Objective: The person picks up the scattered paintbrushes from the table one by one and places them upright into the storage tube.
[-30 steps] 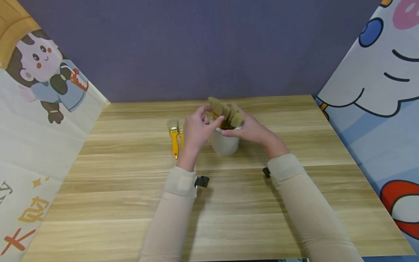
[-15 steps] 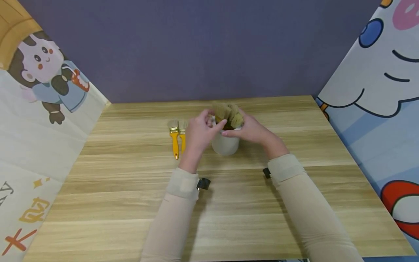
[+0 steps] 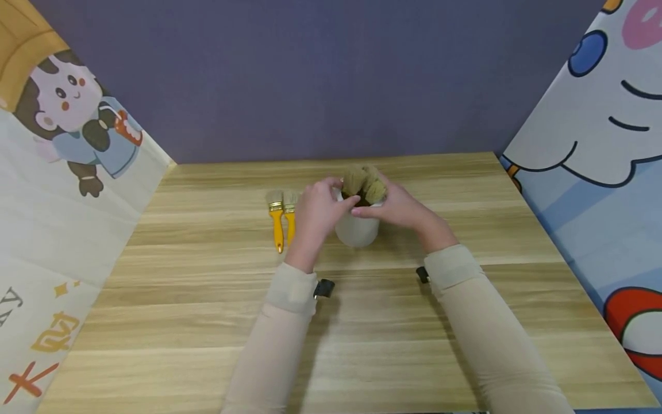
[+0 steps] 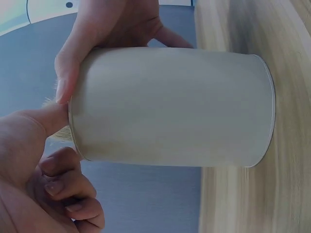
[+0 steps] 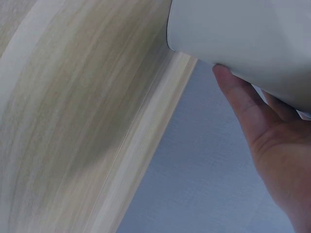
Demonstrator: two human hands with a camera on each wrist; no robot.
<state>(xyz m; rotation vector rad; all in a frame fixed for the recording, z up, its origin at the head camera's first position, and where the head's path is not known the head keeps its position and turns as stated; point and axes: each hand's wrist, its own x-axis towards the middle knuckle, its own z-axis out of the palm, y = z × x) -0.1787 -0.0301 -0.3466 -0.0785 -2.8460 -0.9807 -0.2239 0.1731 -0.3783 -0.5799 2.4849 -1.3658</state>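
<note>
Toward 8 o'clock from the middle of the head view, the pale left panel (image 3: 93, 241) carries printed writing: a dark letter y (image 3: 11, 295) with a fragment cut off by the frame edge, an ochre character (image 3: 54, 333) too stylised to read, and below it red strokes (image 3: 24, 380) whose meaning cannot be made out.

The off-white cylindrical holder (image 3: 357, 231) stands upright on the wood-grain surface (image 3: 207, 316), just past the view's middle toward 5 o'clock. Tan-bristled flat paintbrushes (image 3: 366, 184) stand in it, bristles up above the rim; their number is hard to tell.

Both hands are at the holder. The right hand (image 3: 397, 202), at its 2 o'clock side, is clamped round the upper wall, thumb at the near rim and fingers on the far side; its forearm comes in from 5 o'clock. The left hand (image 3: 316, 208) is at 10 o'clock, thumb reaching over the rim, other fingers bent; whether it pinches a paintbrush cannot be told. Its forearm comes in from 7 o'clock. A small black device (image 3: 323, 288) sits at the left wrist.

Near the left hand, at the holder's 9 o'clock, two loose paintbrushes (image 3: 277, 227) with orange-yellow handles lie side by side, bristles toward 12 o'clock, one handle partly hidden.
</note>
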